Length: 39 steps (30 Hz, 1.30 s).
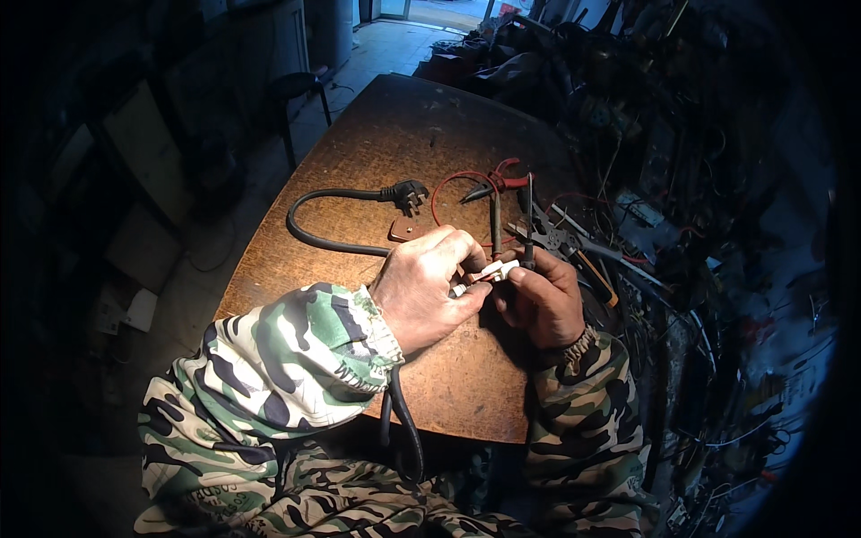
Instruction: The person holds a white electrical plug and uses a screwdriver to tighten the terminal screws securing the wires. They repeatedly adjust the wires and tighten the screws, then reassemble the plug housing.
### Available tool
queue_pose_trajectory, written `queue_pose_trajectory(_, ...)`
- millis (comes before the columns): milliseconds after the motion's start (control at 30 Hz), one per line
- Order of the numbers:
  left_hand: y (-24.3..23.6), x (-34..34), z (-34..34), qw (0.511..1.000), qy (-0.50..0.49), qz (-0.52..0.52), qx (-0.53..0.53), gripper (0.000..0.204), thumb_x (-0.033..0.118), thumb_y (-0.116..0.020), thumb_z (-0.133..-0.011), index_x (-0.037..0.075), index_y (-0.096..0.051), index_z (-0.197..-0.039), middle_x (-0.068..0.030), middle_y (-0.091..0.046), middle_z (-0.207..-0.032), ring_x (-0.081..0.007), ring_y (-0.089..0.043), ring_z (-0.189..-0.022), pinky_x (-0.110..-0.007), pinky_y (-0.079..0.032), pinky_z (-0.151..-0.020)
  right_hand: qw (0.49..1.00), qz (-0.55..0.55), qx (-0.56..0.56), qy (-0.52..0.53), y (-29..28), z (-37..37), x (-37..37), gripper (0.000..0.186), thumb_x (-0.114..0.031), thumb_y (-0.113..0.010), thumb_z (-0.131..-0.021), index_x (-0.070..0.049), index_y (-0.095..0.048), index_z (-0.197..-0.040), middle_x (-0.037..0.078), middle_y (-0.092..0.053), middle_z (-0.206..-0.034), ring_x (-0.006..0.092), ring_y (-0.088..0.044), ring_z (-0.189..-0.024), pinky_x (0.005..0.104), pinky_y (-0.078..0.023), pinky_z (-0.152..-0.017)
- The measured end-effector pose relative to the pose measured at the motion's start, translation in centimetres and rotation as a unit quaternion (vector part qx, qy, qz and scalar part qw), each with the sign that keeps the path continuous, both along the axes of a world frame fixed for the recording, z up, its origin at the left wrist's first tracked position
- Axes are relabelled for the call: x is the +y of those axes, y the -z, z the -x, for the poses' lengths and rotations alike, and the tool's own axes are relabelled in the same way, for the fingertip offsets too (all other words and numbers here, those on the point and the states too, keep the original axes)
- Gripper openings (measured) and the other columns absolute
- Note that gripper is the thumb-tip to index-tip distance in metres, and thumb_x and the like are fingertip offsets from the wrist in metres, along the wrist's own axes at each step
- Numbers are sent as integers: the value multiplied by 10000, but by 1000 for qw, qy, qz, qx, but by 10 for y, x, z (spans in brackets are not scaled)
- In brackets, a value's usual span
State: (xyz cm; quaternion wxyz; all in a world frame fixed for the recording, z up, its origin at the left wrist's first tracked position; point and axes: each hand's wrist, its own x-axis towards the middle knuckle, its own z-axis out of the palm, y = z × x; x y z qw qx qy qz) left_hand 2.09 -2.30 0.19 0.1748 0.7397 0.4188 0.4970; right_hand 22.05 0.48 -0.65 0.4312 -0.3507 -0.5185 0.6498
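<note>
My left hand (427, 287) and my right hand (547, 300) meet over the wooden table, fingers closed on a small white part (502, 271) with some reddish-brown material along it. A thin dark upright object (529, 229) rises by my right fingers; whether they grip it I cannot tell. A black cable (332, 246) loops behind my left hand to a black plug (408, 194). A brown block (404, 230) lies just beyond my left knuckles. Past my hands are red-handled pliers (508, 181), a red wire (441, 188) and a grey tool with orange-edged handles (595, 278).
The table (359, 134) has a curved left edge. A black stool (291, 90) stands beyond it on the left. Dense piles of dark wires, parts and scrap (700, 206) crowd the right side. Panels (134, 143) lean at the left, and a doorway (413, 11) is at the back.
</note>
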Motion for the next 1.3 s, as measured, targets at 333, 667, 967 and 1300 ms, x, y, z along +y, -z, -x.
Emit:
queue_pose_trajectory(333, -3, -1, 1, 997, -4, 73, -37, 240, 56, -810, -732, -11, -658, -906, -75, -661, -837, -104, -635, -634, -242, -514, -543, 1000, 10, 12, -22, 1, -4, 3, 194, -117, -581, -940, 8, -622, -1082, 69, -668, -769, 82, -592, -572, 211, -417, -466)
queue_pose_trajectory(667, -4, 5, 6, 961, 34, 264, -75, 284, 109, -783, -816, -40, -721, -1050, -63, -709, -858, -65, -624, -719, -225, -528, -666, 1000, 1, -11, -22, -4, -3, 1, 217, -184, -618, -963, 17, -636, -1043, 48, -649, -762, 78, -574, -564, 206, -401, -463)
queue_pose_trajectory(967, -9, 10, 10, 894, 94, 404, -167, 285, 133, -718, -893, -71, -685, -1089, -98, -705, -840, -112, -647, -686, -252, -542, -598, 1000, -1, -18, -25, -2, -2, 1, 241, -236, -627, -978, 4, -647, -984, 36, -640, -722, 69, -560, -536, 195, -385, -448)
queue_pose_trajectory(1300, -16, 7, 9, 893, 74, 416, -158, 294, 135, -690, -900, -85, -659, -1093, -109, -686, -832, -115, -630, -650, -248, -534, -544, 999, 14, -1, -43, -2, -2, 2, 245, -249, -611, -988, -8, -606, -1031, 34, -642, -780, 69, -579, -567, 189, -422, -452)
